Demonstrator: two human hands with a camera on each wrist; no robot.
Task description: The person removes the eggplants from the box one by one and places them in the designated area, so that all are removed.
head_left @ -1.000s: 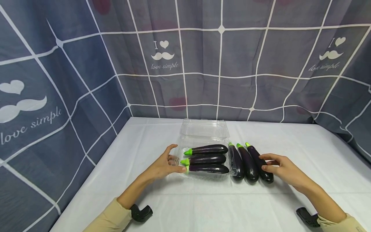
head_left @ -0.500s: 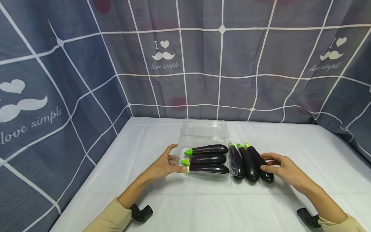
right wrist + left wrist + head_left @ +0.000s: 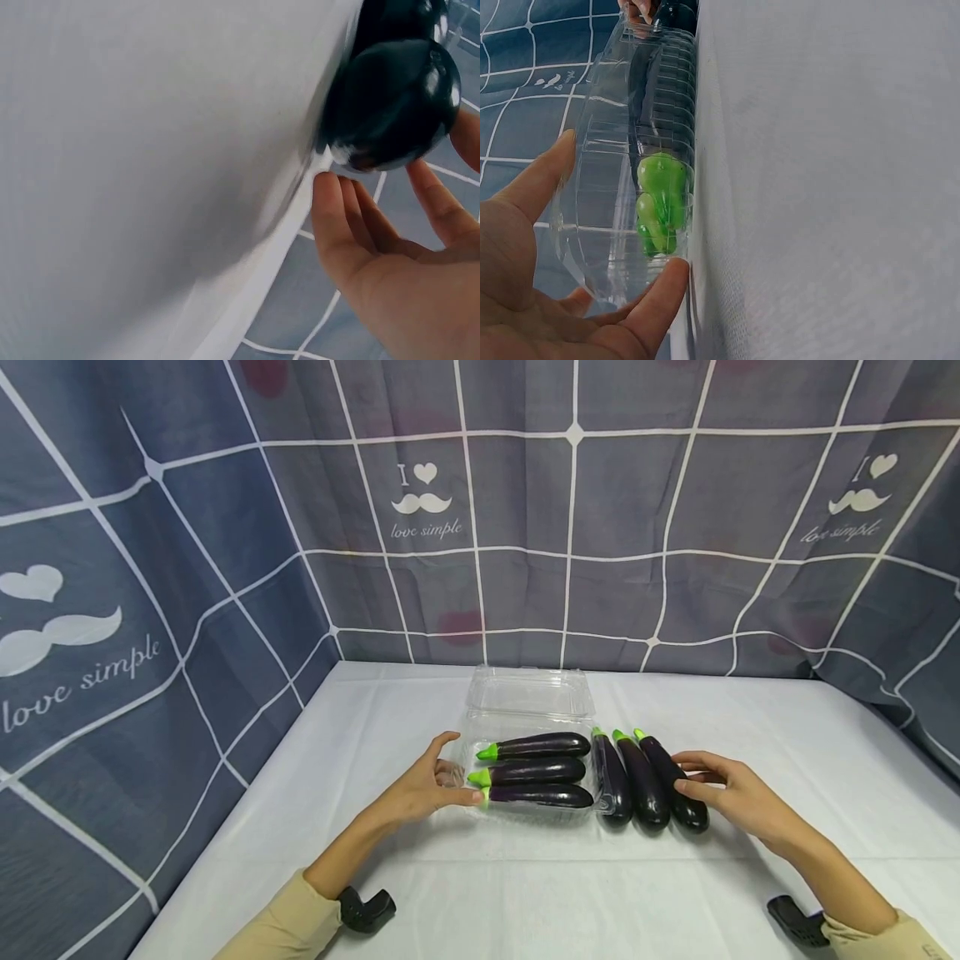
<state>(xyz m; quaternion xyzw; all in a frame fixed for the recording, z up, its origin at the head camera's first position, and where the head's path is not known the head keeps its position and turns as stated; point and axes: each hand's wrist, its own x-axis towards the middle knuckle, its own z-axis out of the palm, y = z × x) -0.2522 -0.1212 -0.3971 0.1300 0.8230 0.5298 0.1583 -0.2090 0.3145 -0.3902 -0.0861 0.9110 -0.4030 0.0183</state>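
A clear plastic clamshell box (image 3: 528, 693) stands with its lid tipped back. Three dark eggplants (image 3: 540, 772) with green stems lie crosswise in its base. My left hand (image 3: 420, 789) touches the box's left end, thumb at the front corner and other fingers spread along the end. In the left wrist view, green stems (image 3: 662, 184) show through the clear wall. Three more eggplants (image 3: 643, 785) lie side by side, right of the box. My right hand (image 3: 738, 793) is at the rightmost eggplant (image 3: 667, 777), fingers against its right side; the right wrist view shows its rounded end (image 3: 397, 105).
A white cloth (image 3: 517, 902) covers the table. Dark curtains (image 3: 517, 602) with white grid lines hang behind and on both sides. Black wrist devices (image 3: 366, 912) sit at both wrists by the beige sleeves.
The right hand's fingers shift very slightly at the rightmost eggplant. The left hand, box and eggplants stay in place.
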